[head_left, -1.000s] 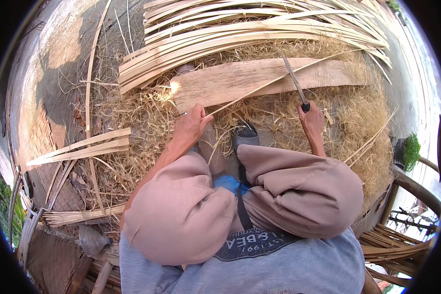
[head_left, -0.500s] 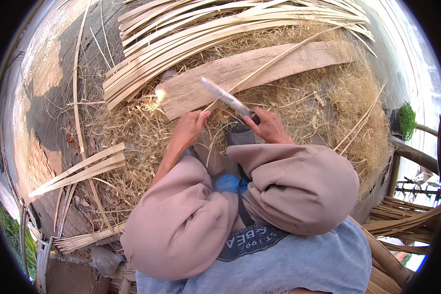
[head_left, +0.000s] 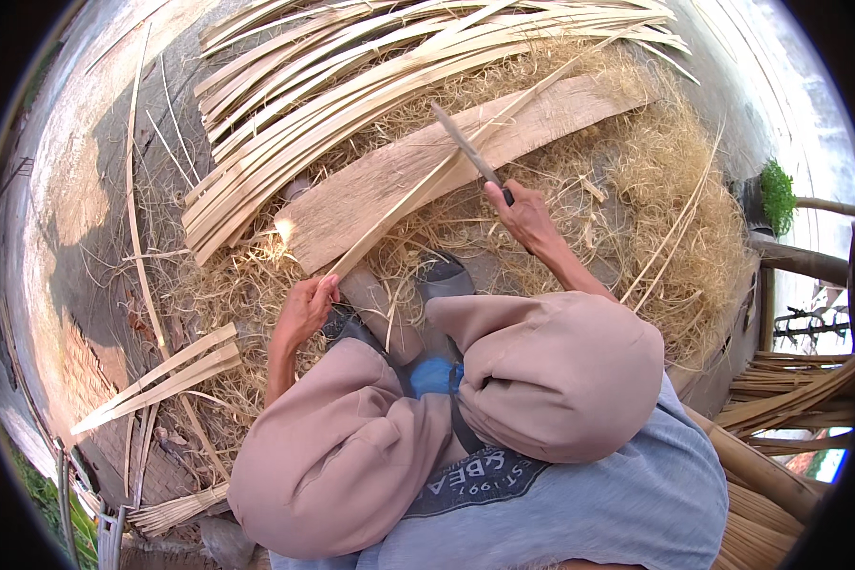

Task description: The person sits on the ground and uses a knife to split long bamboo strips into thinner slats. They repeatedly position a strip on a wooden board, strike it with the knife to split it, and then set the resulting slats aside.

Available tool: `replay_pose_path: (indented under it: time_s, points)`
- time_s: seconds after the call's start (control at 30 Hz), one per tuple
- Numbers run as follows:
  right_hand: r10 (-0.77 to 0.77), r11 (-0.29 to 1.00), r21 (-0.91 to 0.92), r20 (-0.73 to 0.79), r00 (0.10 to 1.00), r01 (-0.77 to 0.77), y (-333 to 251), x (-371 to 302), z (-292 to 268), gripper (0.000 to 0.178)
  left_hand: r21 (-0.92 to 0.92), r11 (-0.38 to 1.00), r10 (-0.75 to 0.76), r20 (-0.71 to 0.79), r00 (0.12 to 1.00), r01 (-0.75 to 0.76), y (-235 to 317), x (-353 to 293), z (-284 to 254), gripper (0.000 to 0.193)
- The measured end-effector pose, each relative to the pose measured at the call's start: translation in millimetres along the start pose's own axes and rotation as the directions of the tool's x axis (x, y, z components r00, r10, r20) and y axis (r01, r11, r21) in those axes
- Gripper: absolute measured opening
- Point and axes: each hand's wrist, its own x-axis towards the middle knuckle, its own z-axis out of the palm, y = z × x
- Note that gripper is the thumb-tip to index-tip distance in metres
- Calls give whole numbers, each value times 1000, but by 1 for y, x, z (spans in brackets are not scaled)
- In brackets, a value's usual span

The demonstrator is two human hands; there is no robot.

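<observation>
Pinched in my left hand point(head_left: 306, 306) is the near end of a long pale strip point(head_left: 399, 211), which looks like split bamboo. The strip slants away to the upper right, across a wide wooden board point(head_left: 351, 211). My right hand point(head_left: 522, 214) is closed round the dark handle of a knife point(head_left: 464, 144). Its blade points up and to the left and crosses the strip over the board. Whether the blade touches the strip I cannot tell.
Behind the board lies a large pile of pale strips point(head_left: 285, 147). Thin curly shavings point(head_left: 674, 199) cover the ground around it. A few short strips point(head_left: 176, 375) lie at the left. My knees are bent near the board, and poles and bundled strips point(head_left: 788, 389) stand at the right.
My left hand has moved down and left with the strip's end. My right hand has shifted up and slightly right with the knife, so the hands are farther apart.
</observation>
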Motion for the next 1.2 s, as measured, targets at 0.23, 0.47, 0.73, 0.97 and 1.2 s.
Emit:
replay_pose_path:
  time_s: [0.23,0.47,0.73,0.97,1.2]
  points:
    - [214,959,-118,-302,929,-259,108,61,-80,66,65,983,-176,51,983,173,-33,-68,-48,48]
    - [122,980,171,-120,985,-100,45,39,-6,68,589,801,-54,-111,992,109,-1,-26,-58,57]
    - [-336,927,-83,253,907,367,-65,-71,65,60,623,780,112,-225,968,55,-5,-2,-7,61]
    - [225,972,23,-360,905,-233,97,56,-56,71,534,844,47,-169,984,51,-14,-14,5,53]
    - [-321,943,-27,178,930,331,-32,-63,65,57,564,825,166,-299,940,34,-15,-4,27,51]
